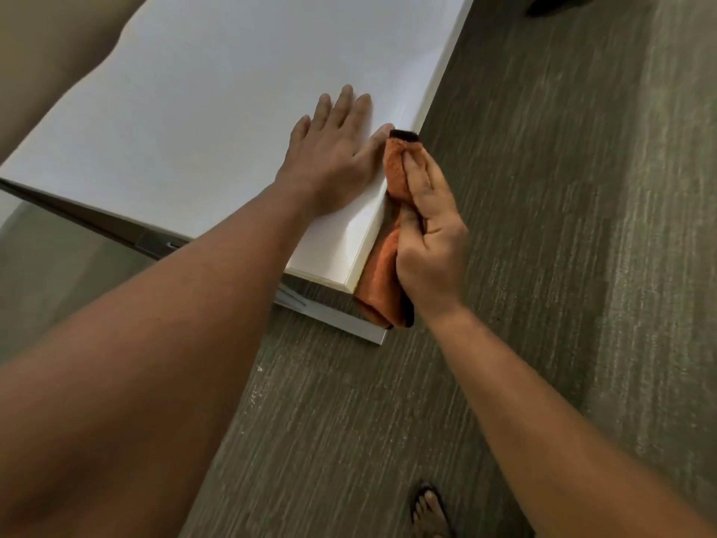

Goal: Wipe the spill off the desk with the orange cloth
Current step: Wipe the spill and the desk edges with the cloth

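Now the right hand [428, 242] holds the orange cloth [382, 262] against the desk's [194, 110] right edge, near the front corner. The left hand [333, 157] lies flat, fingers spread. Best press firmly and slide along the edge.

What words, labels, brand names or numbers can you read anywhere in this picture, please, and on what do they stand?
None: no readable text shows.
White desk: blank, no label or print.
Orange cloth, gripped by the right hand: no visible tag or brand.
Left hand and grey floor: no markings.
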### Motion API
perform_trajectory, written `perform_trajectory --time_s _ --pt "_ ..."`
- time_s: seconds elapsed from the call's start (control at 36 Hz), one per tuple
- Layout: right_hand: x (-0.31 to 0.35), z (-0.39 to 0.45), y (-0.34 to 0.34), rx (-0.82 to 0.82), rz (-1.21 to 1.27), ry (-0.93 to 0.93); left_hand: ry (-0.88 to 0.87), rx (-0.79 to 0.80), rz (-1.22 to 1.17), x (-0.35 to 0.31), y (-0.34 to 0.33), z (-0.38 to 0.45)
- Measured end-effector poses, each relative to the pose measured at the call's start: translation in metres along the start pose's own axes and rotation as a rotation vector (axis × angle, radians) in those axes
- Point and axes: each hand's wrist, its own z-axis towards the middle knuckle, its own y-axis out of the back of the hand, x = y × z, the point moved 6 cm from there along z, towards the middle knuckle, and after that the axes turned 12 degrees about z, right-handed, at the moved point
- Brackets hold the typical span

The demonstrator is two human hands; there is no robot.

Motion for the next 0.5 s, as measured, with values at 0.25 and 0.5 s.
perform_trajectory --time_s 0.25,0.5 --pt "0.002 -0.070 -0.002 0.174 -0.011 0.069 0.013 -0.011 -0.037 0.001 0.001 -0.002" --pt "0.003 -0.067 0.011 0.170 0.094 -0.026 0.049 -0.121 -0.167 -0.001 0.014 -0.010"
